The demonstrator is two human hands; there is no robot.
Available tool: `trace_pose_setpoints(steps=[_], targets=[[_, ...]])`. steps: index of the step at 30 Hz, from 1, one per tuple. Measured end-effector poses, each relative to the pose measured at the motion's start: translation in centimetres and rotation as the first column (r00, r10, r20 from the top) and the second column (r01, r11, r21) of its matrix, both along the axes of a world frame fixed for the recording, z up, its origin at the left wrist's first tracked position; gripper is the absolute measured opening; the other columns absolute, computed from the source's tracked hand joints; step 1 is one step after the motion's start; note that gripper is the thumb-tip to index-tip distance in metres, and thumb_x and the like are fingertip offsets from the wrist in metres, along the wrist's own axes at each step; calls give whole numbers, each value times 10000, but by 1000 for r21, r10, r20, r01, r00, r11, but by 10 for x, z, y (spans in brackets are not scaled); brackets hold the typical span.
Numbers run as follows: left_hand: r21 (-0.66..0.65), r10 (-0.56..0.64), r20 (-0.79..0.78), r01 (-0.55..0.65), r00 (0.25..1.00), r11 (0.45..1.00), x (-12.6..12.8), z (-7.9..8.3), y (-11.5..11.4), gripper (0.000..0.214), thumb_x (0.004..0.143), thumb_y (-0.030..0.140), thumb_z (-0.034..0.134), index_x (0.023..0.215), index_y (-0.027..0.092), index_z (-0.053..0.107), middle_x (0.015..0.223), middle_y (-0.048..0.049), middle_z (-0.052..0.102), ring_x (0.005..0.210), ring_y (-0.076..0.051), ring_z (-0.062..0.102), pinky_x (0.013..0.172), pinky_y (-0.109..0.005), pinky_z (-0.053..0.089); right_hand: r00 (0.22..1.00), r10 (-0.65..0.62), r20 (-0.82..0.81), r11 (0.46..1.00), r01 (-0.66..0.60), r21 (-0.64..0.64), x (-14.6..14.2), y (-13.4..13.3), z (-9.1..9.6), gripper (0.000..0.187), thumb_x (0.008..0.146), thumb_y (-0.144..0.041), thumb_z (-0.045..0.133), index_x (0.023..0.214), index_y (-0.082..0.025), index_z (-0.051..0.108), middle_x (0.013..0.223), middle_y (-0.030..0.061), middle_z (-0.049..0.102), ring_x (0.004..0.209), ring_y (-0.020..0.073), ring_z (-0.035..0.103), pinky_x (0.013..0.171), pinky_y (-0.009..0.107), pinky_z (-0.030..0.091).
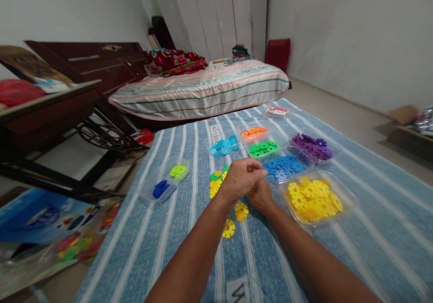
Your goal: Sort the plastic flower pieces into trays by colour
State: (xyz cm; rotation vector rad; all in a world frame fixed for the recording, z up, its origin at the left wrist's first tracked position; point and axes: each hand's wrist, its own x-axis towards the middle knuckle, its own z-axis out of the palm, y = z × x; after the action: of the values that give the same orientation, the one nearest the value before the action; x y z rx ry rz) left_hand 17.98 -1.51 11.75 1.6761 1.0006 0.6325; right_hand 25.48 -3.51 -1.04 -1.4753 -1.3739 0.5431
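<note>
My left hand (241, 176) is closed, with its fingers curled and its thumb reaching over my right hand (261, 195). The two hands meet above the cloth, and whatever is between their fingers is hidden. My right hand is also curled, partly behind the left. Yellow and green notched plastic discs (215, 185) lie just left of my left hand, partly covered by it. Two loose yellow discs (241, 212) rest on the cloth below my hands. Beside my right hand are a tub of blue discs (286, 167) and a clear tub of yellow discs (313, 199).
Farther back stand tubs of orange discs (253, 132), green discs (263, 148), light-blue discs (224, 146) and purple discs (311, 146). At left, another tub holds dark-blue discs (163, 189) and lime discs (179, 171). A striped cloth (182, 258) covers the table; a bed (203, 93) stands beyond.
</note>
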Motion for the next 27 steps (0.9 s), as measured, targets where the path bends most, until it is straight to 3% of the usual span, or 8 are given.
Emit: trace_pose_setpoints(steps=[3, 7, 13, 17, 21, 27], targets=[[114, -19, -240, 48, 971, 992, -27, -21, 4, 50, 688, 154, 608, 694, 139, 656, 610, 18, 610, 590, -113, 553, 556, -214, 405, 999, 46, 28, 999, -46, 7, 1, -3, 4, 164, 803, -237, 526, 798, -194, 684, 772, 27, 692, 738, 181, 614, 626, 246, 408], [189, -8, -503, 119, 864, 975, -54, -38, -5, 76, 720, 213, 607, 688, 153, 640, 635, 10, 607, 617, -131, 553, 562, -231, 376, 998, 42, 46, 999, -43, 15, 1, -3, 6, 171, 788, -227, 504, 746, -195, 667, 722, 6, 661, 696, 158, 580, 632, 237, 400], [235, 39, -775, 230, 631, 944, -62, -36, -27, 130, 731, 265, 619, 834, 186, 627, 811, -26, 646, 791, -195, 614, 653, -266, 389, 999, 28, 39, 999, -30, 39, 1, -2, 4, 177, 788, -229, 485, 761, -197, 657, 748, 10, 661, 716, 162, 589, 680, 250, 419], [197, 5, -841, 298, 541, 934, -61, -38, -33, 169, 737, 294, 607, 872, 193, 617, 895, -54, 646, 854, -230, 624, 667, -283, 389, 999, 29, 34, 998, -30, 46, 1, -1, 3, 173, 788, -228, 490, 762, -199, 659, 748, 5, 661, 718, 162, 593, 691, 252, 424], [192, -3, -834, 296, 551, 936, -61, -43, -31, 178, 728, 296, 622, 872, 191, 616, 866, -50, 646, 834, -226, 617, 646, -278, 365, 999, 26, 30, 999, -27, 45, 1, -1, 2, 176, 792, -234, 493, 769, -205, 664, 753, 2, 670, 718, 160, 594, 690, 249, 427], [97, -39, -741, 164, 671, 982, -63, -47, -24, 145, 661, 239, 692, 756, 176, 602, 689, 10, 596, 631, -149, 549, 558, -247, 298, 999, 11, 34, 999, -12, 49, 0, 0, 3, 184, 790, -241, 490, 753, -202, 665, 728, 4, 661, 687, 155, 581, 656, 246, 416]])
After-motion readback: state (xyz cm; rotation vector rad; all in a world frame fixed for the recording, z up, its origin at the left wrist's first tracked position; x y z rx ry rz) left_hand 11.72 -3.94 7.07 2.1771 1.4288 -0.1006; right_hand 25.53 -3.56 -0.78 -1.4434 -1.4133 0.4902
